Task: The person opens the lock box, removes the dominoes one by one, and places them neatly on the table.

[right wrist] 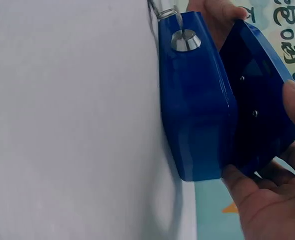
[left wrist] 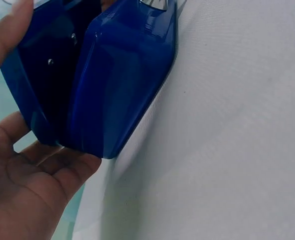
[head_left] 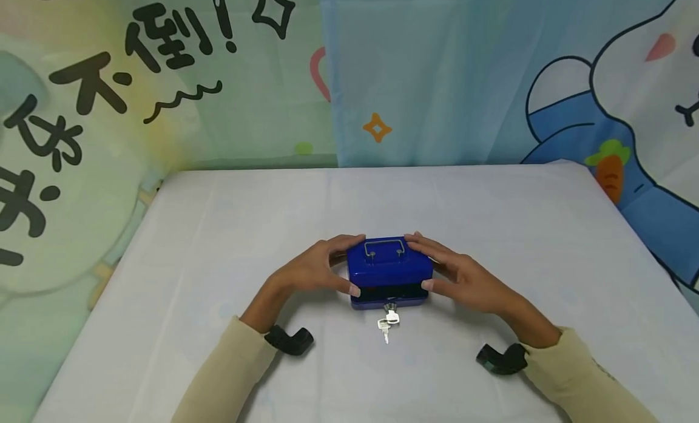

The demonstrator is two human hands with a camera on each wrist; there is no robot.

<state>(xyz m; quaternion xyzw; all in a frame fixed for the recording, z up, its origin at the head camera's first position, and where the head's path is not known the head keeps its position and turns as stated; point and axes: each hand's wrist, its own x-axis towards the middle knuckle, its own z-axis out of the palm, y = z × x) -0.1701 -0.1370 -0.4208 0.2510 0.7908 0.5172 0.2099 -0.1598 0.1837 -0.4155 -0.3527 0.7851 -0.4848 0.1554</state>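
Note:
A blue metal cash box (head_left: 390, 268) stands on the white-covered table with its lid partly raised and a dark gap at the front. My left hand (head_left: 319, 266) grips its left side, thumb at the lid's front edge and fingers toward the back. On the other side my right hand (head_left: 466, 279) holds the lid the same way. A wire handle (head_left: 384, 246) lies on top of the lid. Two keys (head_left: 389, 321) hang at the front; in the right wrist view one sits in the round silver lock (right wrist: 186, 42). The box's interior is mostly hidden.
The white tablecloth (head_left: 262, 210) spreads on all sides of the box. A printed curtain (head_left: 437, 77) hangs behind the table. Black wrist mounts (head_left: 289, 340) sit on both sleeves, close above the cloth.

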